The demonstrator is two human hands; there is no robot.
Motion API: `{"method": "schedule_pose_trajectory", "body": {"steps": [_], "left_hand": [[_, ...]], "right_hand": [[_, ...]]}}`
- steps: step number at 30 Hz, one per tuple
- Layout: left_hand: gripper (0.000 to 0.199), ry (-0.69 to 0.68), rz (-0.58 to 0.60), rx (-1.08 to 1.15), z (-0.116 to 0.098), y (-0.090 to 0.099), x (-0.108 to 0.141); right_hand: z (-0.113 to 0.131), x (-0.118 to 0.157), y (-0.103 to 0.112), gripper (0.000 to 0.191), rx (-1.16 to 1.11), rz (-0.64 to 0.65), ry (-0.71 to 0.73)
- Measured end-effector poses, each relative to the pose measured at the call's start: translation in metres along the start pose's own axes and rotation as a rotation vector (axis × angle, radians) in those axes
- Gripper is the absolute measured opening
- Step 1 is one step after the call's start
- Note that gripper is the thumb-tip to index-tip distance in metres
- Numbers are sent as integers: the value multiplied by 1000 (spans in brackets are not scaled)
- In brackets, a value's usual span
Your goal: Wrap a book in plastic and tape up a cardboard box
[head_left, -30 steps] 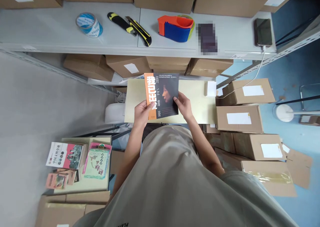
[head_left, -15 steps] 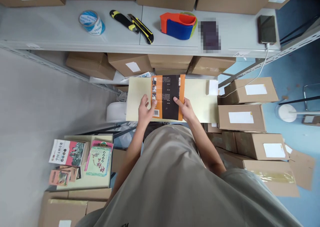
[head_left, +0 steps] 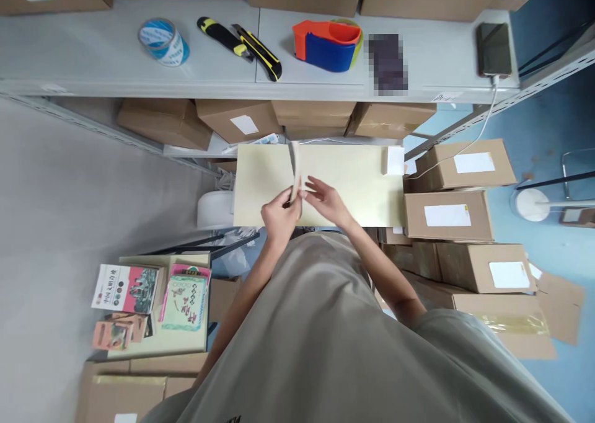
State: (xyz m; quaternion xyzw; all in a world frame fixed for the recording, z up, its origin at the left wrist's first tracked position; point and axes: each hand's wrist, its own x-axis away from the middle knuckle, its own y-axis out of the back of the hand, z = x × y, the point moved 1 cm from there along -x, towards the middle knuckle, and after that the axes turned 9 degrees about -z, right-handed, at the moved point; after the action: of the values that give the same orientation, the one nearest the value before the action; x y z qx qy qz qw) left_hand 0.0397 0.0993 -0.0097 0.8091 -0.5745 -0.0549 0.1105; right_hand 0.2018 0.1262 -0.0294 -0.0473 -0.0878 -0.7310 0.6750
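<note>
A book (head_left: 296,165) stands on edge above the pale yellow tabletop (head_left: 346,187), its page edges turned up toward me. My left hand (head_left: 282,215) grips it by the near end, fingers and thumb closed around it. Just to the right is my right hand (head_left: 326,201), its fingers stretched apart and the tips close to the book's pages. Whether those fingertips touch the paper, I cannot tell. The covers are mostly hidden from this angle.
On the grey shelf lie a tape roll (head_left: 163,42), two utility knives (head_left: 242,46), an orange-and-blue tape dispenser (head_left: 328,44) and a phone (head_left: 494,49) on a cable. A small white box (head_left: 393,160) sits on the table. Books (head_left: 125,288) lie lower left; cartons (head_left: 449,217) are stacked right.
The book has turned from lying back-cover up between both hands to standing on edge in my left hand. My right hand has let go of its right side.
</note>
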Motion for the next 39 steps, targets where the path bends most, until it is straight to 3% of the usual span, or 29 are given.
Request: {"method": "schedule_pose_trajectory", "body": {"steps": [4, 5, 9, 12, 14, 18, 23, 26, 29, 33, 34, 39], "left_hand": [[56, -94, 305, 77, -10, 2, 4], [58, -90, 316, 106, -7, 6, -3], [63, 25, 120, 99, 17, 27, -44], [70, 206, 298, 223, 27, 33, -63], [67, 228, 384, 294, 24, 33, -65], [50, 84, 275, 260, 11, 40, -62], [20, -240, 162, 111, 8, 55, -57], [21, -301, 126, 158, 16, 60, -51], [30, -153, 139, 233, 28, 64, -45], [57, 88, 156, 258, 40, 71, -43], [58, 106, 160, 245, 41, 73, -43], [56, 161, 283, 241, 49, 75, -44]], "right_hand": [[10, 11, 3, 58, -113, -99, -17], [10, 10, 11, 56, -179, -111, -57], [10, 5, 46, 53, -349, 0, -189], [17, 7, 59, 52, -311, 114, -175], [23, 7, 60, 52, -246, 146, -121], [32, 0, 59, 53, -127, 42, 40], [30, -1, 59, 38, -6, 16, 236], [22, 7, 57, 28, -6, 15, 295], [15, 15, 58, 39, 25, 59, 244], [11, 19, 64, 83, 28, 1, 105], [11, 18, 65, 86, 15, -12, 72], [8, 13, 59, 56, -126, 90, -89]]}}
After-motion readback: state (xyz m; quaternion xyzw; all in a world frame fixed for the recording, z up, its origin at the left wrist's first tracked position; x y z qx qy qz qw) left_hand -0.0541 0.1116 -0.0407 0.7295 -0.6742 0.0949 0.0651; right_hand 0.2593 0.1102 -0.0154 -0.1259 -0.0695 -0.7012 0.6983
